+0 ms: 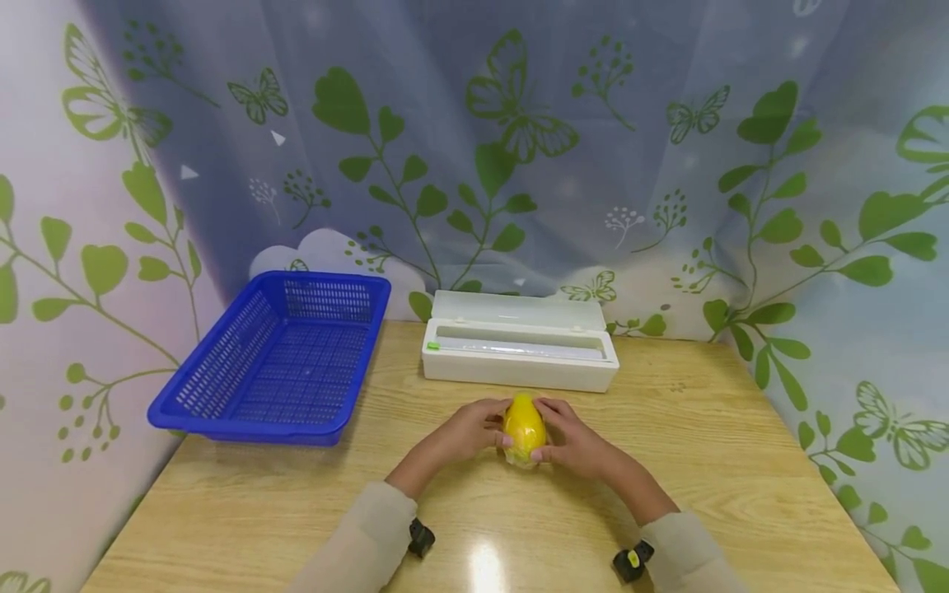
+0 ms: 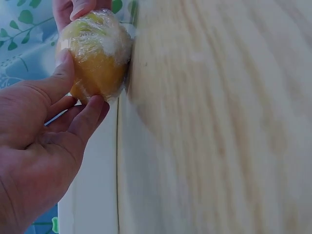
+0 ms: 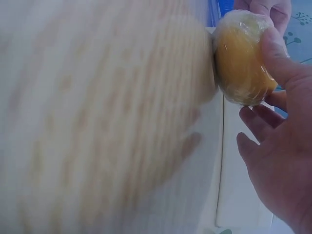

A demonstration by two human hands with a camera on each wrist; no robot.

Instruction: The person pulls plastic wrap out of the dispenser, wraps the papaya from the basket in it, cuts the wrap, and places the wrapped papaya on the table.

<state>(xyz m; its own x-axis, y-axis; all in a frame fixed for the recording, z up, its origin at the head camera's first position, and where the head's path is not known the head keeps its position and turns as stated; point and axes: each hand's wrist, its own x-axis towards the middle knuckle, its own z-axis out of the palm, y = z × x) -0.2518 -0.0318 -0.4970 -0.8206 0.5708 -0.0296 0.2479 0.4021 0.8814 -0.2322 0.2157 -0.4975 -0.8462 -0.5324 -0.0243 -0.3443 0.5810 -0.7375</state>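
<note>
A yellow fruit (image 1: 523, 425), wrapped in clear plastic film, is at the middle of the table between my hands. My left hand (image 1: 469, 430) holds its left side with thumb and fingertips. From the right, my right hand (image 1: 577, 443) grips it the same way. The film looks crinkled and bunched on the wrapped fruit (image 2: 95, 56) in the left wrist view. In the right wrist view, the thumb of my right hand (image 3: 292, 117) presses the film, and the fruit (image 3: 241, 61) sits close against the tabletop.
Behind the fruit stands a white cling film dispenser (image 1: 519, 372) with its lid raised, a film roll inside and a green slider (image 1: 433, 346) at its left end. A blue plastic basket (image 1: 356, 362) sits at the back left. Patterned curtains (image 1: 445, 99) enclose the wooden table (image 1: 712, 445).
</note>
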